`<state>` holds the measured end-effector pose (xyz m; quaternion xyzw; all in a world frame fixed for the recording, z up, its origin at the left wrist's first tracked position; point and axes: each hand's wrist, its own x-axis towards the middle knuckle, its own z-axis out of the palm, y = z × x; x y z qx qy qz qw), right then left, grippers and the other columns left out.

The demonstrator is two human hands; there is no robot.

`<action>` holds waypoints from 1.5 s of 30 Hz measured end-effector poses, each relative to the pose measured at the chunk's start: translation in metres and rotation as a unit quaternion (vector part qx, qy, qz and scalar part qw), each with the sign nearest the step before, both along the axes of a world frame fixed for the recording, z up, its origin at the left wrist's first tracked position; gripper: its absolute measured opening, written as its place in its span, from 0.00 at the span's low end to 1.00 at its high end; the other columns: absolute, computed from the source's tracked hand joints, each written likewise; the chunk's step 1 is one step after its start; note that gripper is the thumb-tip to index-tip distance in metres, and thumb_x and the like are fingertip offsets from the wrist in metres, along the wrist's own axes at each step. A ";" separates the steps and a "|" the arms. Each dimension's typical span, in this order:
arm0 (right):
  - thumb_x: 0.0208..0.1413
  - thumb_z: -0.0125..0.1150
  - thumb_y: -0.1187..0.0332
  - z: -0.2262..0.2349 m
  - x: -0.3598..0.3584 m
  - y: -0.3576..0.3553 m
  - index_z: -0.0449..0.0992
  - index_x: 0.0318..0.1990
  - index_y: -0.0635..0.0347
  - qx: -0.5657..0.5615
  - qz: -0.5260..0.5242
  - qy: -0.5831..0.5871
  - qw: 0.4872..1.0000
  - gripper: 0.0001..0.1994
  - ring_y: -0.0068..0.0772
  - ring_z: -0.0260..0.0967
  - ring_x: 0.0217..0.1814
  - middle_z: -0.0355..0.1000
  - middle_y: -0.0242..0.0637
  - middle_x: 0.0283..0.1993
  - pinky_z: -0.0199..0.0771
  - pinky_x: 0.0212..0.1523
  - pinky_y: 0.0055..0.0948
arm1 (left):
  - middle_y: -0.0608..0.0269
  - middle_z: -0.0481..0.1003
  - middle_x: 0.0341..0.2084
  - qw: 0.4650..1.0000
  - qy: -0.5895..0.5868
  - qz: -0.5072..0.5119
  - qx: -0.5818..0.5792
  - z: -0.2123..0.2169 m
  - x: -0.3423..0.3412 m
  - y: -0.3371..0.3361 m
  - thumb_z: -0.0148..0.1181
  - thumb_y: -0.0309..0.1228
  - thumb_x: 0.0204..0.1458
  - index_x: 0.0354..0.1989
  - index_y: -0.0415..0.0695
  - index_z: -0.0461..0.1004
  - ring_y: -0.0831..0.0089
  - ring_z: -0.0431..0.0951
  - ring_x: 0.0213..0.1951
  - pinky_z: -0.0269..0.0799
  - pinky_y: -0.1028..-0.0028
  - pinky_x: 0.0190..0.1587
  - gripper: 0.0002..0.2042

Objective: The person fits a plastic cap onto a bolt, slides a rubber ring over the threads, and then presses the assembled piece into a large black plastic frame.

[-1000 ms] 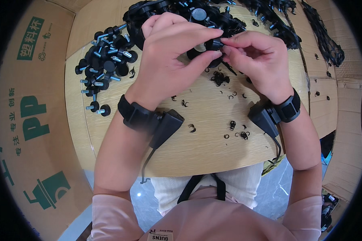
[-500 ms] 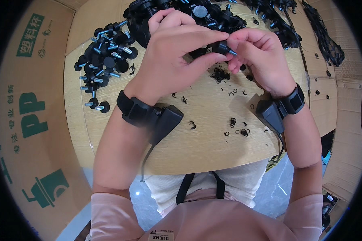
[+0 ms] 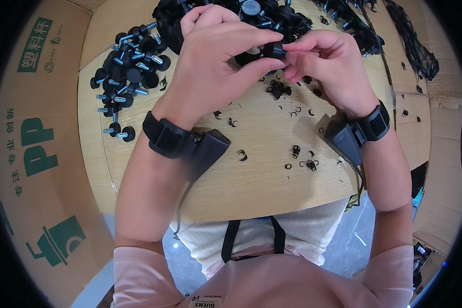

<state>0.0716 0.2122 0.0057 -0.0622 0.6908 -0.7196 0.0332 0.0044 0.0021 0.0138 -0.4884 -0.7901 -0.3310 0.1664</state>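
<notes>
Between thumb and fingers, my left hand [image 3: 215, 61] grips a black round-headed screw foot [image 3: 273, 50], its threaded end toward the right. The fingertips of my right hand [image 3: 331, 64] are pinched at that end and cover most of it. Whether a small ring sits under them cannot be seen. Just below lies a clump of black ring-shaped scraps [image 3: 278, 90]. To the left spreads a loose pile of similar screw feet [image 3: 133, 75] with black heads and bare metal threads.
A larger heap of black parts [image 3: 231, 23] fills the table's far side. More parts [image 3: 351, 25] and a black net-like bundle [image 3: 413, 43] lie far right. Curled scraps [image 3: 311, 165] dot the wooden table [image 3: 241, 190]. Cardboard [image 3: 51, 154] stands along the left.
The dark pointed tip that showed beside my right fingers is now covered by them. Both hands have shifted slightly, and the view has moved a little.
</notes>
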 end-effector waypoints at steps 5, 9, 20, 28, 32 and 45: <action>0.55 0.58 0.76 0.002 -0.001 0.002 0.78 0.36 0.71 -0.002 0.004 -0.021 1.000 0.06 0.27 0.78 0.32 0.78 0.43 0.32 0.81 0.35 0.23 | 0.73 0.81 0.33 0.999 0.030 -0.032 0.001 -0.002 -0.001 0.002 0.74 0.33 0.38 0.41 0.53 0.84 0.72 0.69 0.37 0.58 0.69 0.52 0.18; 0.56 0.57 0.75 0.004 -0.001 0.004 0.77 0.37 0.71 -0.037 0.004 -0.078 0.996 0.07 0.28 0.78 0.32 0.78 0.44 0.32 0.80 0.34 0.23 | 0.73 0.82 0.34 0.998 0.046 -0.030 -0.006 -0.001 0.000 0.001 0.74 0.33 0.38 0.42 0.54 0.84 0.71 0.69 0.37 0.58 0.68 0.52 0.18; 0.59 0.57 0.72 0.000 -0.002 0.006 0.77 0.42 0.68 -0.176 0.054 -0.090 0.979 0.08 0.26 0.78 0.32 0.78 0.43 0.34 0.80 0.35 0.22 | 0.73 0.82 0.38 0.999 -0.012 -0.026 0.031 -0.003 -0.001 0.001 0.73 0.29 0.37 0.41 0.52 0.83 0.73 0.69 0.37 0.61 0.72 0.49 0.17; 0.63 0.58 0.67 -0.002 -0.002 0.010 0.76 0.41 0.63 -0.099 0.093 -0.093 0.986 0.08 0.20 0.76 0.29 0.78 0.36 0.31 0.77 0.31 0.18 | 0.75 0.81 0.33 0.999 0.013 -0.043 0.018 0.000 0.001 0.000 0.74 0.28 0.36 0.41 0.52 0.84 0.73 0.69 0.36 0.62 0.72 0.49 0.18; 0.63 0.58 0.64 0.001 -0.003 0.013 0.75 0.39 0.61 -0.106 0.123 -0.126 0.979 0.09 0.17 0.74 0.27 0.77 0.33 0.30 0.74 0.28 0.15 | 0.72 0.77 0.31 0.995 0.002 -0.046 0.090 -0.002 0.003 0.002 0.74 0.24 0.35 0.41 0.49 0.83 0.74 0.69 0.36 0.66 0.74 0.44 0.20; 0.57 0.60 0.78 0.000 0.004 -0.010 0.74 0.50 0.63 -0.007 -0.059 0.149 0.987 0.13 0.17 0.69 0.36 0.74 0.34 0.43 0.73 0.33 0.17 | 0.65 0.80 0.40 0.989 0.027 -0.045 0.138 -0.009 -0.006 0.003 0.74 0.20 0.37 0.41 0.44 0.80 0.71 0.75 0.42 0.70 0.75 0.45 0.19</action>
